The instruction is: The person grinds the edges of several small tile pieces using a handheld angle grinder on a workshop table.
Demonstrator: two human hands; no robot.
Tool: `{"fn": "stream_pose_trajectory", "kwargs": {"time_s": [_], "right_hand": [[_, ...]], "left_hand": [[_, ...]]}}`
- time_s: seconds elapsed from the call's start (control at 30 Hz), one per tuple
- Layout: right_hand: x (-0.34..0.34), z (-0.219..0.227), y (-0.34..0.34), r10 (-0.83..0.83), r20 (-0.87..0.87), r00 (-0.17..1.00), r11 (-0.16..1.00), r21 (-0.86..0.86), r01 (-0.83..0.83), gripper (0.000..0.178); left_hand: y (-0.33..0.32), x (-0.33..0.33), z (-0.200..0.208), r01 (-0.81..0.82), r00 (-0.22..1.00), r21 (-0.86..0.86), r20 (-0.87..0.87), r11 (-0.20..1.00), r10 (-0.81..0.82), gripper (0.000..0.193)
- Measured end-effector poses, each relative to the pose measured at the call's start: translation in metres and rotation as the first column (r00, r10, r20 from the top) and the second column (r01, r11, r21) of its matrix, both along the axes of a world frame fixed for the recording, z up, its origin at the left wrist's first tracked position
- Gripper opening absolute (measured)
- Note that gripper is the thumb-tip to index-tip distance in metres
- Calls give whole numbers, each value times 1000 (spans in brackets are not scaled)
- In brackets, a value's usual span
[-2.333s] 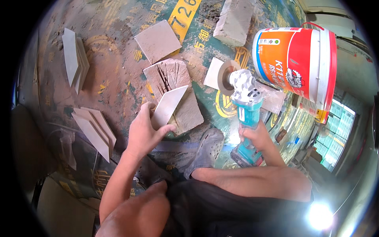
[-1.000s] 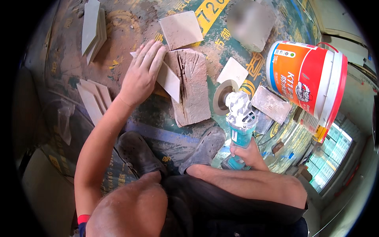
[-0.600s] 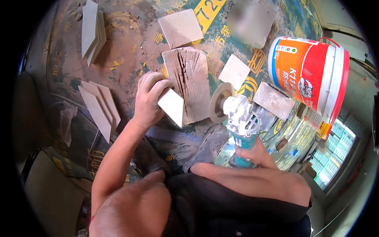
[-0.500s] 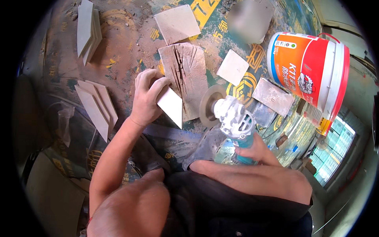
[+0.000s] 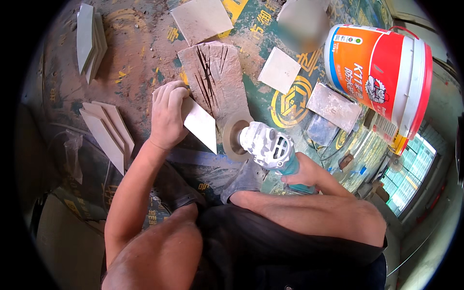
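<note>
While the left hand (image 5: 166,115) pinches the white tile (image 5: 202,126) beside the left edge of the grooved block (image 5: 226,82) and the right hand (image 5: 303,171) wraps round the grinder (image 5: 265,144), brace the tile firmly, ideally gripping well back from the disc (image 5: 231,139) near its tip.

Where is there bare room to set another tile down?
Widest: the dusty floor between the upper-left tile stack and the scored block, beyond the left hand. A smaller patch lies this side of the small square tile, left of the dusty tile. Crowded: beside the bucket, and where the held tile sits close to the grinding disc.
</note>
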State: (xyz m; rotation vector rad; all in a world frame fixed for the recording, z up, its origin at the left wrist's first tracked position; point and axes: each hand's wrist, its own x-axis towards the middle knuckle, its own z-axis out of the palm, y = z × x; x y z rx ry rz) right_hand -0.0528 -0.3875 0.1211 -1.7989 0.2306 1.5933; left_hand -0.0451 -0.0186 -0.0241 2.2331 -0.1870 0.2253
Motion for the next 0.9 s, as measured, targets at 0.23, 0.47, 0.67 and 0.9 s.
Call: {"fn": "stream_pose_trajectory", "kwargs": {"time_s": [0.23, 0.47, 0.67, 0.9], "right_hand": [[4, -16, -1, 80, -125, 989, 996, 42, -75, 40], [8, -23, 5, 56, -100, 993, 992, 118, -44, 28], [23, -23, 11, 160, -176, 971, 987, 51, -153, 35], [14, -15, 10, 99, -76, 992, 994, 58, -94, 26]], "left_hand": [[-1, 3, 2, 7, 1000, -15, 21, 1000, -7, 25], [-2, 3, 2, -2, 1000, -11, 24, 1000, 2, 26], [-2, 2, 3, 4, 999, 5, 52, 1000, -4, 28], [-2, 1, -1, 9, 999, -11, 44, 1000, -9, 28]]}}
